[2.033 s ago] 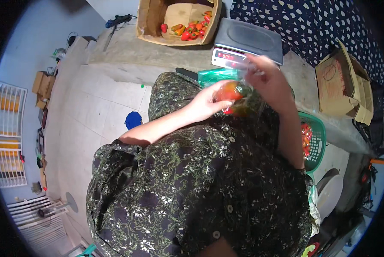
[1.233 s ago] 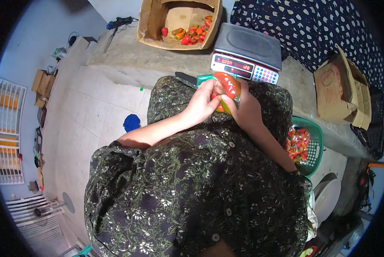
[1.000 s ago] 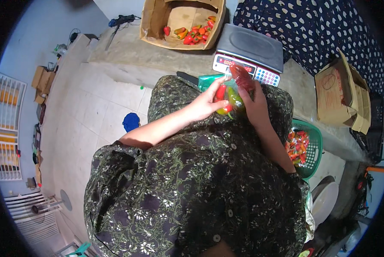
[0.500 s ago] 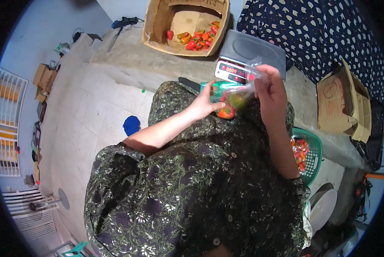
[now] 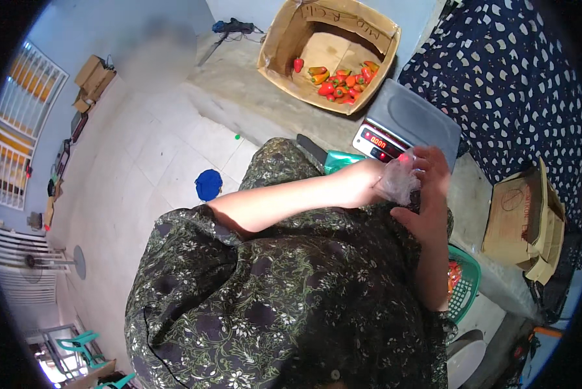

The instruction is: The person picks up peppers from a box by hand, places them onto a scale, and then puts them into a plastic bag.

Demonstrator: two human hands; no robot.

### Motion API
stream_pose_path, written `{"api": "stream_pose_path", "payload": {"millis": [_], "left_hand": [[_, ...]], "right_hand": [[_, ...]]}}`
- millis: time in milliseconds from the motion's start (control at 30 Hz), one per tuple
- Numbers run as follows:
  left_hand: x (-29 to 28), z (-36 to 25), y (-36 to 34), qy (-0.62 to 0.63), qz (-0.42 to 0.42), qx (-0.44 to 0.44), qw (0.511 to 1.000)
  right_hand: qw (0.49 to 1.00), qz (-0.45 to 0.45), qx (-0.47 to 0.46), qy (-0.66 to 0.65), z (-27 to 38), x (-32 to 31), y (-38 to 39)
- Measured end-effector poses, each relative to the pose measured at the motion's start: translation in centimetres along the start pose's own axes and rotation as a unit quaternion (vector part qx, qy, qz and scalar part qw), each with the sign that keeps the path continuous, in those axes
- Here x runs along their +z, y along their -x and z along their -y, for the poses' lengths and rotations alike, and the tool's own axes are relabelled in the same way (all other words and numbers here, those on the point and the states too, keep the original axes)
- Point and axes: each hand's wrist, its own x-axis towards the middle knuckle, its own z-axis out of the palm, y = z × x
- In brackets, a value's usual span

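Observation:
My left hand [image 5: 365, 181] is closed on a clear plastic bag [image 5: 398, 180], whose crumpled top sticks out past the fingers. What lies in the bag is hidden behind my hand and wrist. On the right, my right hand [image 5: 430, 194] is held with thumb and fingers apart, its fingertips beside the crumpled plastic. Just beyond both hands stands a digital scale [image 5: 427, 123] with a lit red display and a bare grey pan. A shiny green packet [image 5: 343, 161] shows beyond my left wrist.
A cardboard box [image 5: 284, 45] with small red and orange peppers [image 5: 346, 84] stands on the concrete ledge [image 5: 239, 97]. At right are a second carton [image 5: 515, 217] and a green basket [image 5: 465, 298] of wrapped peppers. A blue cloth [image 5: 208, 185] lies on the floor; a patterned curtain [image 5: 505, 78] hangs behind.
My left hand has moved right to the bag's top, and the peppers seen in the bag are now out of sight. My right hand has loosened its pinch and spread its fingers. The view has shifted.

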Motion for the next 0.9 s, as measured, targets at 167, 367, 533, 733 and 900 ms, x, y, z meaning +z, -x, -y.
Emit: {"api": "stream_pose_path", "payload": {"millis": [167, 367, 533, 733, 900], "left_hand": [[1.1, -4.1, -1.7, 0.587, -0.028, -0.030, 0.808], [-3.9, -7.7, -2.5, 0.377, -0.176, 0.028, 0.909], [-3.3, -2.4, -0.9, 0.290, -0.131, -0.008, 0.948], [-0.9, -0.2, 0.6, 0.164, 0.125, -0.174, 0.963], [0.7, -1.0, 2.4, 0.096, -0.016, -0.131, 0.987]], "right_hand": [[0.989, 0.100, 0.077, 0.070, -4.2, 2.3, 1.9], [0.968, 0.152, 0.111, 0.165, -5.2, 3.1, 0.4], [0.986, -0.065, 0.092, 0.123, -2.3, 2.6, -0.3], [0.987, -0.069, 0.017, 0.143, -2.9, 1.9, -0.5], [0.973, 0.078, -0.001, 0.219, -3.0, 0.8, -1.4]]}}
